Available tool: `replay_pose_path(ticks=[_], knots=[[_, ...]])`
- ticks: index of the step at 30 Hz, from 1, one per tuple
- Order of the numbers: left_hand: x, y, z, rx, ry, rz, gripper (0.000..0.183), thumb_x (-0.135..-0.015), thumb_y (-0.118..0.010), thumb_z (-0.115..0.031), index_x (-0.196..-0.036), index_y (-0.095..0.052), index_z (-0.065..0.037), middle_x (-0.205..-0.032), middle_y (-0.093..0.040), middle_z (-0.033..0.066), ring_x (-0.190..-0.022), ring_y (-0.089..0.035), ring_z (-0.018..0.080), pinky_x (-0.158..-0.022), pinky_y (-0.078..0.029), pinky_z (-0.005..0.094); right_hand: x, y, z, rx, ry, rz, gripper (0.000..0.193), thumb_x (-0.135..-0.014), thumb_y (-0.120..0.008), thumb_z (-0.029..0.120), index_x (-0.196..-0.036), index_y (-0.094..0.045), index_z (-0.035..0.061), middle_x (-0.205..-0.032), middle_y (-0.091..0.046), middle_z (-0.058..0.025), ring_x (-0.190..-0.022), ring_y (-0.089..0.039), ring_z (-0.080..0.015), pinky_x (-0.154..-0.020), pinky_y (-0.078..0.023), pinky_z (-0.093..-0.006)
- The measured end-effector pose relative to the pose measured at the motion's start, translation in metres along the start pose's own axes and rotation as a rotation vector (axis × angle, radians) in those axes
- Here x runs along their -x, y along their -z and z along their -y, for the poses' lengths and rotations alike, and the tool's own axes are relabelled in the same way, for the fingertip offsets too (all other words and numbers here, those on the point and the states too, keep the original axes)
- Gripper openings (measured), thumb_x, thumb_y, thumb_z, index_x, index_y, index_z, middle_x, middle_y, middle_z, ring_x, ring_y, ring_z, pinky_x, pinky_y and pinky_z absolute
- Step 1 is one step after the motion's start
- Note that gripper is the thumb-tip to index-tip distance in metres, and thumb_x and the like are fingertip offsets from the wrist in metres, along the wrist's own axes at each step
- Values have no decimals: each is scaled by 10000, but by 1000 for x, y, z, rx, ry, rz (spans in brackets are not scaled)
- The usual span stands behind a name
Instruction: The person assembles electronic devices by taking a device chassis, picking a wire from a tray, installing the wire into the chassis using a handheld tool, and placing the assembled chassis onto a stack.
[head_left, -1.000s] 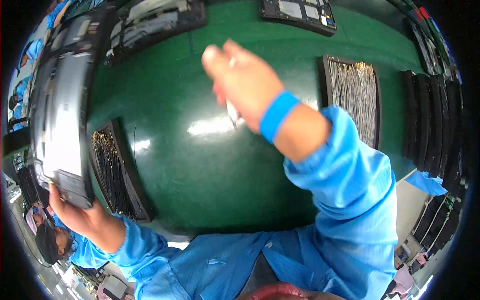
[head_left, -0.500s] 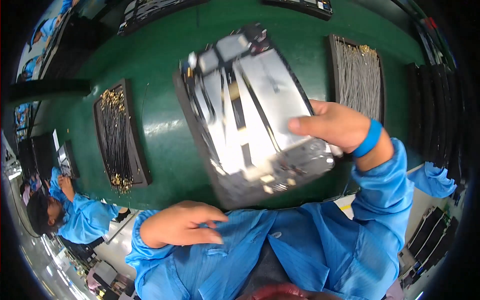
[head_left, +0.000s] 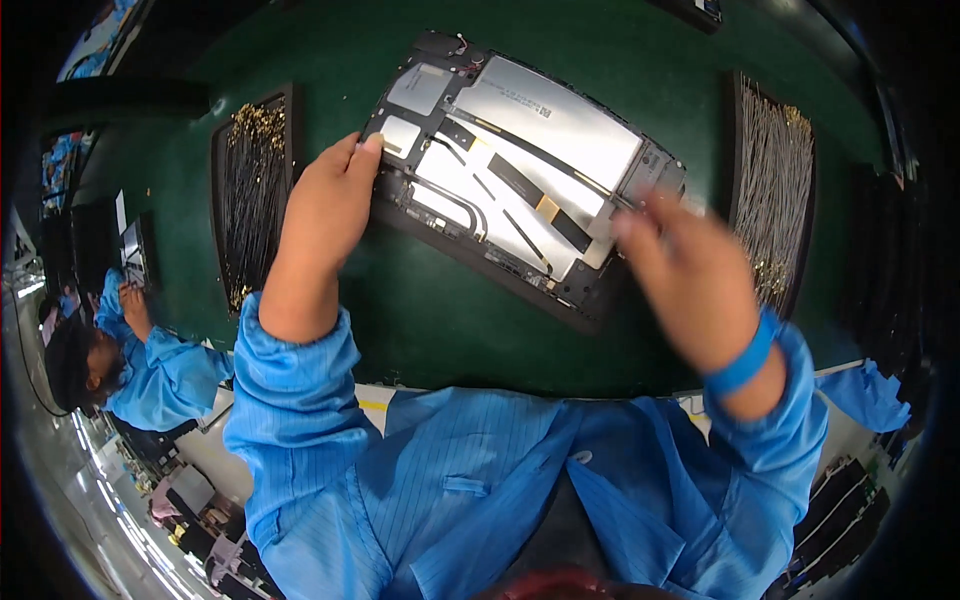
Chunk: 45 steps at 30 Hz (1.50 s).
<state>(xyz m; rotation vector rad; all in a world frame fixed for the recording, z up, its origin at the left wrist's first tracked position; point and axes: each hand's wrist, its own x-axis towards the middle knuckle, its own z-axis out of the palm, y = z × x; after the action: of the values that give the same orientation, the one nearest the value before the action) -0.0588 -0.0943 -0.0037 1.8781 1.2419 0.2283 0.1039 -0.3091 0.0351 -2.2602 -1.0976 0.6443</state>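
Observation:
An opened tablet [head_left: 530, 160] lies tilted across the middle, its inside facing up, with silver battery panels, black flat cables and thin wires. Under it, a dark tray-like holder [head_left: 470, 262] shows along the near edge. My left hand [head_left: 335, 190] grips the left end, thumb on top, with the other fingers mostly hidden. At the right end, my right hand [head_left: 695, 270], with a blue wristband [head_left: 745, 355], has its thumb and forefinger over the near right corner. Motion smears those fingertips, so whether they hold anything is unclear.
A tray of black cables [head_left: 255, 180] with gold ends stands at left, and a tray of grey cables [head_left: 770, 190] at right. Both rest on the green table [head_left: 430, 340]. Another person [head_left: 150, 350] in blue works at far left. Dark upright panels [head_left: 885, 260] stand at far right.
The tablet has turned clockwise, its top end now to the left. My left hand has come up from near my chest to its left end. My right hand has shifted to the right end.

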Motion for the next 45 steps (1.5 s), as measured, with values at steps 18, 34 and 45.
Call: replay_pose_path(ticks=[18,34,45], knots=[[-4,69,76,-532,11,-559,359,-787,-498,-318,-951,-571,-7,-839,-592,155,-804,-563,221,-726,-415,280,57,-49,3,-349,175,120,236,-727,-587,162,-915,-566,20,-772,-573,-134,-714,-546,-267,-641,-452,-319],[66,39,20,-641,-951,-307,178,-644,-618,15,-798,-530,-1,-779,-571,112,-685,-544,254,-608,-430,315,15,-77,37,-744,-98,253,328,-791,-531,232,-1017,-520,-5,-911,-565,-125,-800,-543,-153,-706,-415,-225],[109,-3,15,-479,-1068,102,227,-611,-622,-126,-828,-576,-81,-780,-533,29,-662,-505,165,-537,-380,268,35,-57,26,-654,-123,632,278,-808,-482,284,-872,-562,26,-683,-568,-109,-635,-550,-195,-592,-436,-272]])
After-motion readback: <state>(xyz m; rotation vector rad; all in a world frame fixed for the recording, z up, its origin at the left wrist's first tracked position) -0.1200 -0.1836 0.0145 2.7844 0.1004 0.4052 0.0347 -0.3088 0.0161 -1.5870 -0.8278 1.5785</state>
